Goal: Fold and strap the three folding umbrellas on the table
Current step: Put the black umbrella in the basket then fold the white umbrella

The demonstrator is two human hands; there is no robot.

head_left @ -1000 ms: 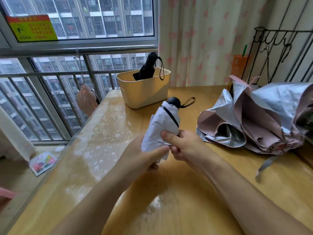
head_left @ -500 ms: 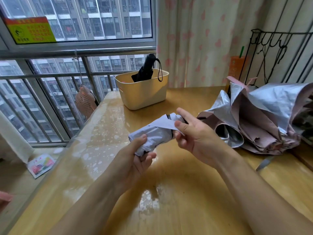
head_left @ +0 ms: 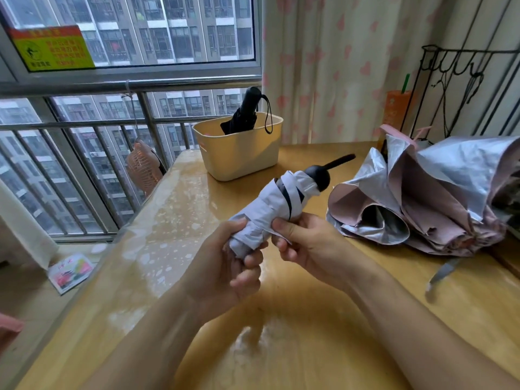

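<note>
Lower end of white umbrella [head_left: 270, 212] is gripped by left hand [head_left: 225, 263], above table [head_left: 323, 342]. Long axis is tilted up-right toward black handle [head_left: 319, 175]. Mid-length, a fabric edge is pinched by right hand [head_left: 306, 243], nearer the black band [head_left: 287, 199].

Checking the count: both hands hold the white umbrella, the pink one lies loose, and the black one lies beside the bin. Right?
No. The head view shows the black umbrella standing in the bin, not beside it. The left hand and right hand do hold the white umbrella, and the pink umbrella lies loose.
</note>
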